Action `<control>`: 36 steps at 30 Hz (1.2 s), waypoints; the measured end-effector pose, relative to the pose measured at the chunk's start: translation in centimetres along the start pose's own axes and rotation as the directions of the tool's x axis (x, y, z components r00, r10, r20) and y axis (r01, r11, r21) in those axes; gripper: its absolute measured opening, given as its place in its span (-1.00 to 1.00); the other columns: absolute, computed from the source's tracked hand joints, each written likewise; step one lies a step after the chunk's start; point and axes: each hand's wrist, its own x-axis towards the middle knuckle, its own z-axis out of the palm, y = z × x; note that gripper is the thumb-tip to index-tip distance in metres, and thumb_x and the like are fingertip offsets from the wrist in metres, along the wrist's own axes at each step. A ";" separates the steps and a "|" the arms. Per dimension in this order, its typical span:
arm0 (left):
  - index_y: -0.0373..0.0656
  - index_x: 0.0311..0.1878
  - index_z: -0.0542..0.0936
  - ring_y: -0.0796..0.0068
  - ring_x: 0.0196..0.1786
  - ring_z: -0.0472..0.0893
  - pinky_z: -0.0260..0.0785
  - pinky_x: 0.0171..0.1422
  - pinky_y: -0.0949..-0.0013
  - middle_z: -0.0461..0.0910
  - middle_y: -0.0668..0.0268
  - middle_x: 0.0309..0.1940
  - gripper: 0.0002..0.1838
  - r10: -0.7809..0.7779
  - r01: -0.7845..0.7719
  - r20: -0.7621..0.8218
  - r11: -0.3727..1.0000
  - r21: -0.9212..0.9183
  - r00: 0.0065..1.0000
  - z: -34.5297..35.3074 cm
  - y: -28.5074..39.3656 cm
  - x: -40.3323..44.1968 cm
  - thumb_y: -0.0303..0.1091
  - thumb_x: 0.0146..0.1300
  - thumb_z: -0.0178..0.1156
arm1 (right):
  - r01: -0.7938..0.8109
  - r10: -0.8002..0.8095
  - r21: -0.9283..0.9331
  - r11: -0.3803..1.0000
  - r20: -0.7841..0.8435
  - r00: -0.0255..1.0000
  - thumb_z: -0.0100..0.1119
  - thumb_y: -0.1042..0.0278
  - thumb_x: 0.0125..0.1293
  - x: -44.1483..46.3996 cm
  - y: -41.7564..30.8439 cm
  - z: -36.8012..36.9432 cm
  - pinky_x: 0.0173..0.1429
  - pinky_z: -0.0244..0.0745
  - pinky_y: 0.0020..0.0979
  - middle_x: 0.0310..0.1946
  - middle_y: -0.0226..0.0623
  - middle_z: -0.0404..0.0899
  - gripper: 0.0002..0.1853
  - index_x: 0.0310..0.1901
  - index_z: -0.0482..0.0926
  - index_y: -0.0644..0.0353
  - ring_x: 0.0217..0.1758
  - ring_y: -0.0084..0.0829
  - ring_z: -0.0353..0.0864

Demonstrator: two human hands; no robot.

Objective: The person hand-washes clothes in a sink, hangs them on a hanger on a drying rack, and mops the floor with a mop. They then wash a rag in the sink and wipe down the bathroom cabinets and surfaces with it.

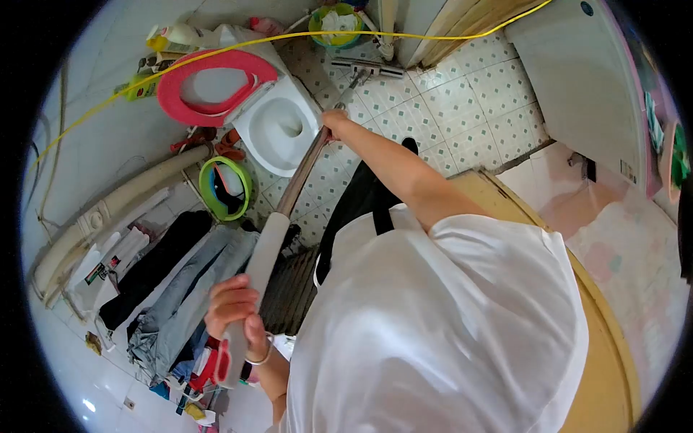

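Observation:
A long mop [294,189] runs diagonally, its white padded grip near my body and its flat head [367,68] on the patterned floor tiles beyond the toilet. My left hand [237,310] wraps round the white grip near its lower end, where a red part shows. Farther along, my right hand [335,124] is closed round the metal pole, beside the front part of the white toilet bowl [278,130]. The toilet's raised seat has a red cover [177,90].
A green-rimmed basin [247,191] stands left of the pole. Clothes [162,267] hang at the left. A yellow line [289,35] crosses the top. A green basin [313,25] stands at the back, a yellow door [603,346] at the right, and bottles [177,35] near the toilet.

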 end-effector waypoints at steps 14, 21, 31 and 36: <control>-0.16 -0.57 0.43 0.42 -0.56 0.54 0.38 -0.47 0.45 0.53 0.21 -0.65 -0.66 -0.050 0.054 -0.057 0.996 0.074 0.997 -2.4 5.4 1.1 -0.13 0.09 0.25 | -0.176 0.193 -0.101 0.979 0.188 0.963 -0.14 0.31 0.20 -4.1 10.7 0.5 -0.55 0.41 -0.21 -0.47 -0.13 0.44 -0.80 -0.30 0.39 0.27 -0.52 -0.23 0.46; -0.14 -0.56 0.33 0.37 -0.56 0.44 0.30 -0.43 0.34 0.44 0.15 -0.64 -0.69 0.126 -0.125 -0.135 0.992 0.013 0.983 -4.3 4.1 4.4 -0.20 0.25 -0.04 | -0.167 0.227 -0.208 0.964 0.312 0.923 -0.08 0.40 0.20 -7.3 7.6 1.1 -0.61 0.35 -0.39 -0.58 -0.27 0.36 -0.90 -0.35 0.40 0.23 -0.64 -0.44 0.29; -0.29 -0.33 0.61 0.52 -0.44 0.50 0.34 -0.22 0.44 0.56 0.26 -0.43 -0.69 -0.013 -0.047 -0.483 0.993 -0.112 0.876 -4.5 -4.0 24.3 -0.18 0.07 0.30 | 0.317 -0.270 -0.049 0.947 0.413 0.870 -0.05 0.17 0.28 -12.9 -4.9 -4.3 -0.48 0.48 -0.38 -0.54 -0.33 0.36 -0.78 -0.22 0.31 0.14 -0.61 -0.43 0.44; -0.12 -0.12 0.62 0.39 -0.24 0.56 0.35 -0.15 0.36 0.60 0.15 -0.37 -0.55 0.041 0.157 -0.317 0.804 0.574 0.948 -6.2 -15.8 39.8 0.03 0.06 0.26 | 0.420 -0.428 0.088 0.903 0.108 0.897 -0.02 0.25 0.26 -10.6 -2.2 -18.4 -0.42 0.46 -0.31 -0.58 -0.32 0.35 -0.83 -0.33 0.32 0.16 -0.56 -0.39 0.45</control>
